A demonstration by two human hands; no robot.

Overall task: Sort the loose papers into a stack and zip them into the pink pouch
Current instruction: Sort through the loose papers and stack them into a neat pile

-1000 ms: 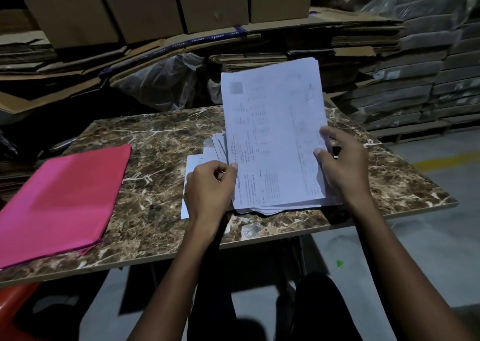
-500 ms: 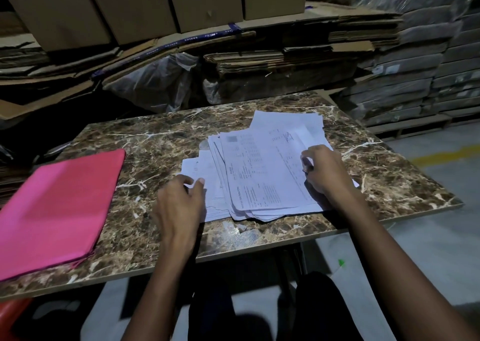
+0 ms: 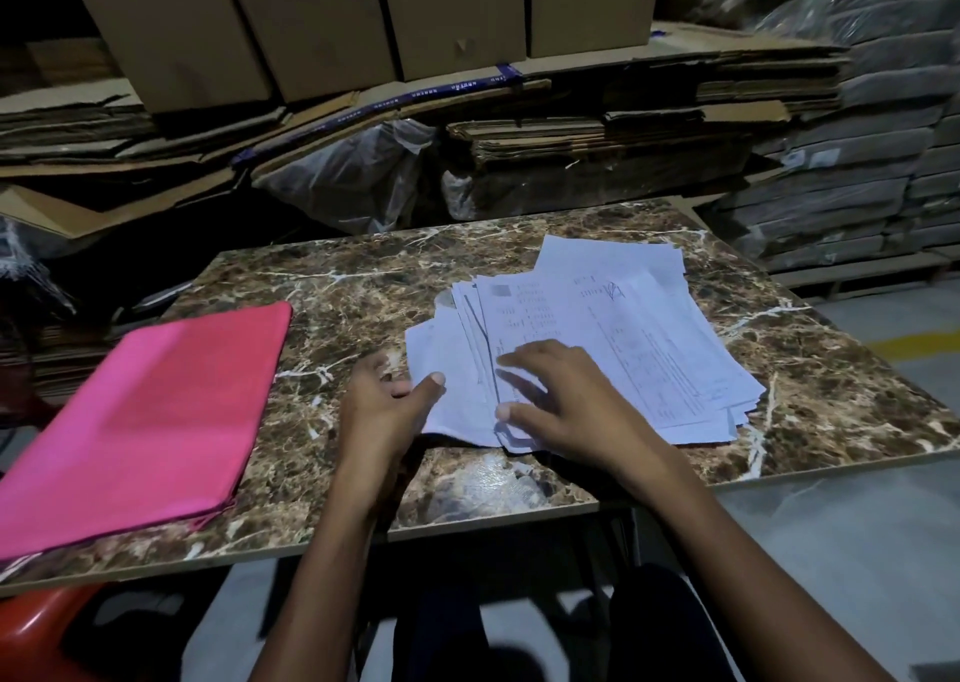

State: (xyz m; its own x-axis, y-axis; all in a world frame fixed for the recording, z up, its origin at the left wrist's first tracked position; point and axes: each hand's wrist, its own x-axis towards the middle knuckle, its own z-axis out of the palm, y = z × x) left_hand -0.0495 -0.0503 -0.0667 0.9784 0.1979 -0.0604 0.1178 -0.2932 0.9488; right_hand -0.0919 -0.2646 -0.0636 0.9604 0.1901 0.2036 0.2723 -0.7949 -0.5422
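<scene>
The papers (image 3: pixel 613 349), held upright between both hands a second ago, are now laid flat on the table (image 3: pixel 363 286) in a fanned, uneven pile. The right hand (image 3: pixel 566 401) has crossed from the pile's right edge to its near left corner, where it is spread flat on the sheets, fingers extended and somewhat blurred, gripping nothing. The left hand (image 3: pixel 387 395) is set against the pile's left edge, thumb lying on a protruding sheet, fingers loosely extended; whether any paper is pinched cannot be told. The edges are judged not yet squared, so stacking remains in progress. The pink pouch (image 3: pixel 140 421) lies flat well to the left of the left hand, untouched; its zip cannot be made out.

The table is a brown marbled slab. Beyond the hands, flattened cardboard (image 3: pixel 597 130) and boxes (image 3: pixel 322 21) are piled; wrapped bundles (image 3: pixel 841 162) are stacked beyond the right hand. Lighting is dim.
</scene>
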